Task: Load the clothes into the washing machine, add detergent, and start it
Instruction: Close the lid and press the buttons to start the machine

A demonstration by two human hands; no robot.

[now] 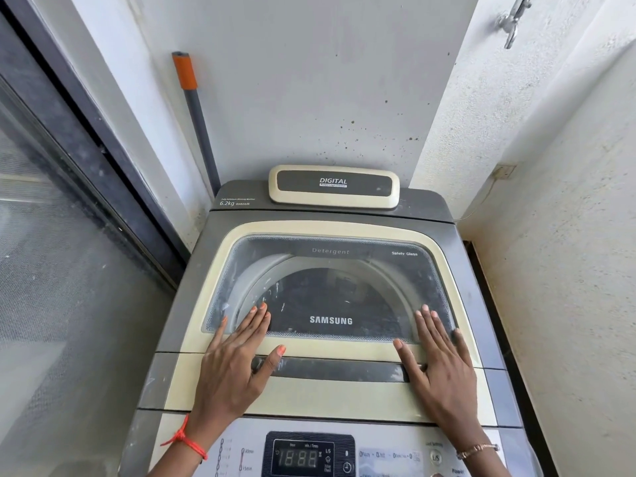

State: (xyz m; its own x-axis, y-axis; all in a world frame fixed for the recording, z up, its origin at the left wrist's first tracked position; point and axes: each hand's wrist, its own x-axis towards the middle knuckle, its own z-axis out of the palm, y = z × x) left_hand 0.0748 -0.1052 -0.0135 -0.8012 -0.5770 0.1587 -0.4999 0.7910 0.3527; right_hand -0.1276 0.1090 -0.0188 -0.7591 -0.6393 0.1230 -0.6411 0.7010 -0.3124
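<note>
A grey and cream top-loading washing machine (344, 228) fills the middle of the head view. Its glass lid (330, 294) lies flat and closed. My left hand (234, 363) rests palm down on the lid's front left, fingers spread on the glass, thumb by the dark handle recess (337, 370). My right hand (440, 366) lies flat on the front right in the same way. Neither hand holds anything. The control panel (309, 456) at the bottom edge has a lit display. Through the glass the drum looks dark, and I cannot make out clothes. No detergent container is visible.
A grey pole with an orange grip (196, 122) leans in the corner behind the machine on the left. A glass sliding door (51, 235) runs along the left. A metal tap (512, 22) sticks out of the wall upper right. White walls close in behind and right.
</note>
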